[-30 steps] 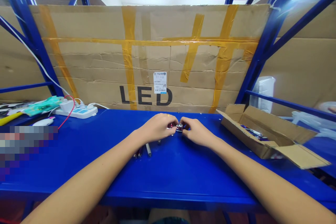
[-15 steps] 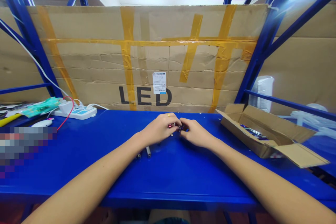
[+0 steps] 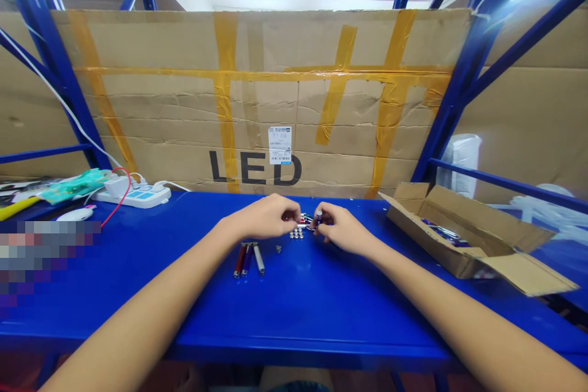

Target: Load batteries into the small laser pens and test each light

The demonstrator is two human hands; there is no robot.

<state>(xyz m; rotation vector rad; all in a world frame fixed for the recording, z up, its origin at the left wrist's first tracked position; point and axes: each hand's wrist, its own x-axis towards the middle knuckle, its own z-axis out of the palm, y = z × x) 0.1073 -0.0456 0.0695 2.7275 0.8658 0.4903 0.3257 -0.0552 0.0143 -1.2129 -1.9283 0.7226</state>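
Note:
My left hand [image 3: 266,219] and my right hand [image 3: 342,229] meet over the middle of the blue table [image 3: 298,312]. The left fingers are pinched on a small part I cannot make out. In its closed fingers the right hand holds a small purple cylinder [image 3: 318,218] upright. Between the hands lies a cluster of small silver button cells [image 3: 297,233]. Three slim pen-like tubes [image 3: 248,258], red, purple and silver, lie side by side just nearer me, by my left wrist. One tiny metal piece [image 3: 278,248] sits to their right.
An open cardboard box [image 3: 463,236] with more purple parts stands at the right. A white power strip [image 3: 135,195] with cables, a white mouse [image 3: 76,214] and green packaging [image 3: 73,185] lie at the back left. A taped cardboard sheet marked LED [image 3: 257,98] walls the back.
My left hand has drawn back to the left and lifted, uncovering the button cells and the three tubes. My right hand now holds the purple cylinder upright.

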